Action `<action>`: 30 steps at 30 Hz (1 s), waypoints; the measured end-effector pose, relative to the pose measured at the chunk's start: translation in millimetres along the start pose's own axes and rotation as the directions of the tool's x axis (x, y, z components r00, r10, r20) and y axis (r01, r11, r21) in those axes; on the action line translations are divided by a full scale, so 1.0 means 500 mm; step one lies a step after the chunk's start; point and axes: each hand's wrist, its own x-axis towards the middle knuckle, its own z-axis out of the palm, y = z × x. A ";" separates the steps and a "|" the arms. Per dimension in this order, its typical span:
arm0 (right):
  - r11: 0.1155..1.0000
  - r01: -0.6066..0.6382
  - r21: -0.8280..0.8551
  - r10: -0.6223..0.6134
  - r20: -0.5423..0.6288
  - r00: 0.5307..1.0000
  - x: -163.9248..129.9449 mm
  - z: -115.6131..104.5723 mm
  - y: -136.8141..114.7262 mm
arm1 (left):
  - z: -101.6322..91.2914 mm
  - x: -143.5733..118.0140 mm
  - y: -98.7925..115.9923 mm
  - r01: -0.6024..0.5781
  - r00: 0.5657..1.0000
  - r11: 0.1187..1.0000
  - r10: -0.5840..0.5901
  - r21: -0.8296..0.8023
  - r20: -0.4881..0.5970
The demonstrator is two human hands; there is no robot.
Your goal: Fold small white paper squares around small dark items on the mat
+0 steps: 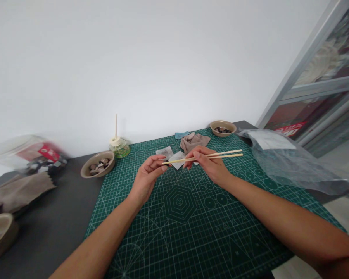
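Observation:
My right hand [211,164] is closed around a pair of pale wooden chopsticks [231,154], lying nearly level above the mat. Their thin ends point left and reach the fingertips of my left hand [145,178]. Between that hand's thumb and fingers sits a small dark piece [166,163], mostly hidden; what it is I cannot make out. The stick tips appear to meet this piece. Beyond the hands, white paper pieces [177,159] and a crumpled brown cloth [193,142] lie on the green cutting mat [180,205].
At the left stand a bowl of small brown and dark pieces [97,164], a glass jar with a stick [119,148], a tipped clear tub [31,153] and a brown cloth [23,190]. Another bowl [223,128] is at the back right, beside a clear plastic bag [291,162].

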 end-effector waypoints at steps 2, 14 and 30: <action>1.000 -0.009 0.023 0.009 -0.034 0.999 0.002 -0.002 0.002 | 0.001 -0.001 0.002 -0.003 1.000 1.000 0.003 0.012 0.006; 0.991 -0.075 0.108 0.077 -0.013 0.997 0.001 0.005 0.000 | -0.001 -0.002 -0.001 -0.026 1.000 0.996 0.027 0.089 -0.008; 0.928 -0.201 0.312 0.234 -0.071 0.970 0.008 0.006 0.004 | 0.006 -0.013 0.009 -0.176 0.978 0.920 0.202 0.351 -0.040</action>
